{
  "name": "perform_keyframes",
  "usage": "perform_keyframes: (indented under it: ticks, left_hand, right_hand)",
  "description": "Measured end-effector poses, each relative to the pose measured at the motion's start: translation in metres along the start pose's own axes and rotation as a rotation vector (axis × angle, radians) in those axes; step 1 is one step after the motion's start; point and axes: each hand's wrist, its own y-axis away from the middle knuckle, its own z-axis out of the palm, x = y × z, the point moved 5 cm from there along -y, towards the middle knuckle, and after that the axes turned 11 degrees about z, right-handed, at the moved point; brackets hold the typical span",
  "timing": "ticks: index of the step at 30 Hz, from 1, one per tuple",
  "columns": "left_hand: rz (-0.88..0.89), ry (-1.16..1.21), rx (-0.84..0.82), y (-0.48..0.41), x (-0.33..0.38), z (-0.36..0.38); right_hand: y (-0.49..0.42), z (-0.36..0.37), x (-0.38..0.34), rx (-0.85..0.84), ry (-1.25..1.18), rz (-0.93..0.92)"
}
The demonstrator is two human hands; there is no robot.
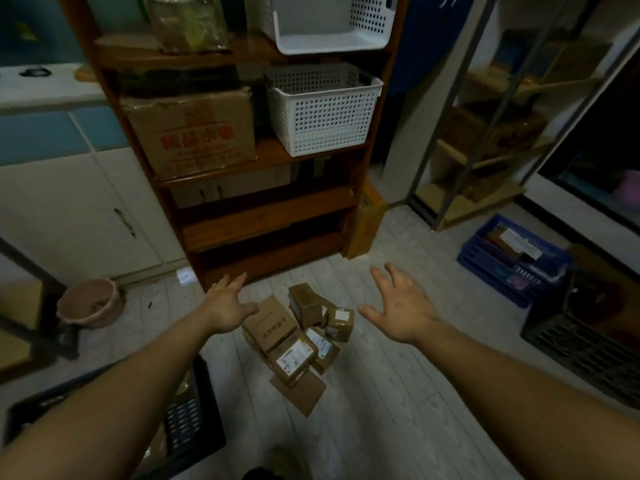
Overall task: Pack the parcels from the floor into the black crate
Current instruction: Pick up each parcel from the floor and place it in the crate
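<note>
- My left hand is spread wide with the fingers fanned, holding nothing, and hangs over the floor at about ten o'clock from the heap of parcels.
- My right hand is just as open and just as empty, palm down, at about two o'clock from the same heap.
- Between the two hands, and a little below them in view, the parcels lie in a loose pile on the pale plank floor: small brown cartons, several with white labels, some tilted on each other, with a flat brown piece lying at the pile's six o'clock edge.
- A black crate sits at my eight o'clock, partly hidden under my left forearm; something brownish shows inside it, but I cannot tell what.
- A second dark crate stands at my three o'clock, and it looks to hold something brown too; which of the two is meant I cannot say for sure.
- Beyond it, at two o'clock, a blue crate holds flat items.
- Straight ahead at twelve o'clock stands the wooden shelf with white baskets and a large carton.
- My reading: most of the work is left, since the whole heap is on the floor and neither hand has touched a parcel.
</note>
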Motion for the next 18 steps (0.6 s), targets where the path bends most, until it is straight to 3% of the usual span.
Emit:
perform_keyframes:
  ticks: [8, 12, 18]
  left_hand:
    - [-0.147, 0.015, -0.062, -0.032, -0.035, 0.035]
    - [-0.226, -0.019, -0.097, -0.037, -0.049, 0.037]
    - [-0.294, 0.055, -0.055, -0.08, 0.005, 0.064]
  right_hand:
    - [-0.074, 0.036, 0.004, -0.202, 0.089, -0.014]
    - [-0.117, 0.046, 0.003, -0.272, 0.107, -0.134]
    - [-0.19, 0.062, 0.012, -0.344, 0.031, -0.316]
